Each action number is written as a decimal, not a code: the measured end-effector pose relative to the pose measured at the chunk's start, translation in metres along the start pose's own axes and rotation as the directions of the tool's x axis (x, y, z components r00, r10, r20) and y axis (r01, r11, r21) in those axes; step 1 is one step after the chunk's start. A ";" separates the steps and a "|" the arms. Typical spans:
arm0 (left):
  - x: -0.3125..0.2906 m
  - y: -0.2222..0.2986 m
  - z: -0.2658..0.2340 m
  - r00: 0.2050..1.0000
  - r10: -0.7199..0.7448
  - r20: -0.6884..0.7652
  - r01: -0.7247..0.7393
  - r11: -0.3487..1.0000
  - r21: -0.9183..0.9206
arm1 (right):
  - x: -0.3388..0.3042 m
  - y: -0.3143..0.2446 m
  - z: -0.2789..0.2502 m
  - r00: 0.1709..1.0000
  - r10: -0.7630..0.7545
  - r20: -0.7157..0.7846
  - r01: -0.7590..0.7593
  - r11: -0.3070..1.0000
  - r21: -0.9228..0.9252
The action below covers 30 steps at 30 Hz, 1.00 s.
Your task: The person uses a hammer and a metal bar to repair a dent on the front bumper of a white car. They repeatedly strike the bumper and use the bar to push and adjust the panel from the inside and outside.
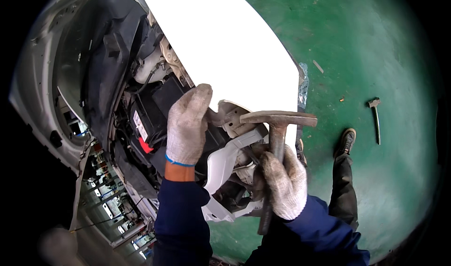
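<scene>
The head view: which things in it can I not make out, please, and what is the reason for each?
In the head view:
Middle of the handle of the hammer: hidden by the right hand.
What the left hand touches underneath: hidden by the hand itself.
Far end of the white panel: cut off by the upper edge.
Print on the white label: too small.
Pale shape at lower left: too blurred to name.

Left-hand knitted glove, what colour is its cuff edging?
The thin cuff edging is blue, clearest in the head view.
</scene>
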State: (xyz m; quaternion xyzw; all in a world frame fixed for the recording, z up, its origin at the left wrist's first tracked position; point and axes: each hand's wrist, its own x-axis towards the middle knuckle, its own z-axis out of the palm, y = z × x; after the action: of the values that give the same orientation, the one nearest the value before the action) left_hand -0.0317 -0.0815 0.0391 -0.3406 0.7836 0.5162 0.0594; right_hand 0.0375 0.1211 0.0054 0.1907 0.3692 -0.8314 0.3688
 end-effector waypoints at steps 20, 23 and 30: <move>0.010 -0.017 0.003 0.986 0.091 0.141 -0.018 0.890 -0.455 | 0.023 0.033 0.056 0.972 -0.156 -0.176 0.180 0.976 0.127; 0.009 -0.017 0.006 0.989 0.093 0.114 -0.027 0.878 -0.478 | 0.022 0.031 0.058 0.898 -0.257 -0.358 0.330 0.930 0.161; 0.008 -0.018 0.004 0.991 0.084 0.107 -0.027 0.892 -0.451 | 0.022 0.032 0.064 0.967 -0.133 -0.215 0.163 0.978 0.128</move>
State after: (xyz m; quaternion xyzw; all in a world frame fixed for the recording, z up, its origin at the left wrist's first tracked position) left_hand -0.0287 -0.0859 0.0197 -0.2897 0.6477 0.7045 0.0131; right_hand 0.0443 0.0483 0.0196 0.2736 0.3571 -0.8573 0.2505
